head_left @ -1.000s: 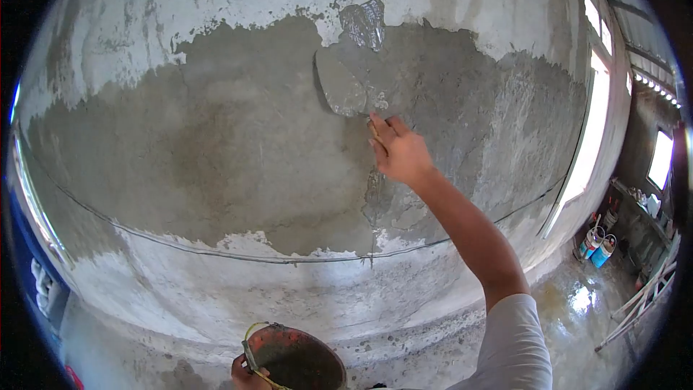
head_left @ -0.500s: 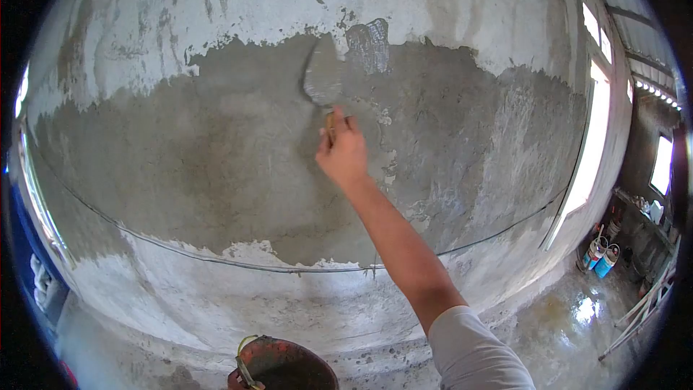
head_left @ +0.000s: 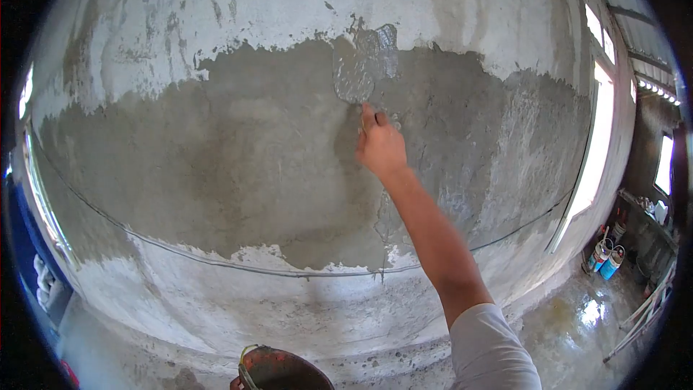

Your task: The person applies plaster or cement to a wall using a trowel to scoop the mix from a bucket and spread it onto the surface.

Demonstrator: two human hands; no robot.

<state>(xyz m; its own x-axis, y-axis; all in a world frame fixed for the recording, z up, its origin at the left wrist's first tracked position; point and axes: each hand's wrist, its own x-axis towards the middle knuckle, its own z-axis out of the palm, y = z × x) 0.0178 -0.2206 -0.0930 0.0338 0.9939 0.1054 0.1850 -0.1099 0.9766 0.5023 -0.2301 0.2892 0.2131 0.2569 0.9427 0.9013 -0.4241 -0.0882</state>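
Note:
My right hand (head_left: 382,146) is wrapped round the handle of a trowel, its arm stretched up to the wall. The broad, rounded trowel blade (head_left: 353,76) carries wet grey mortar and lies against or very close to the wall, beside a shiny wet patch (head_left: 388,50). Around it spreads a band of grey plaster (head_left: 253,152). At the bottom edge, a dark bucket (head_left: 292,365) with a reddish inner wall and a yellowish-green handle is partly cut off. A sliver of what looks like my left hand (head_left: 235,384) grips its left side; most of that hand is out of frame.
A thin cable (head_left: 216,263) runs across the lower wall. Blue-labelled containers (head_left: 612,261) stand on the wet floor at right, near a ledge with clutter and pale poles (head_left: 642,318). A bright window opening (head_left: 595,144) cuts the right wall.
My right hand and the trowel have moved right, the blade now overlapping the left side of the shiny wet patch. The view has shifted slightly, and the bucket sits a little lower.

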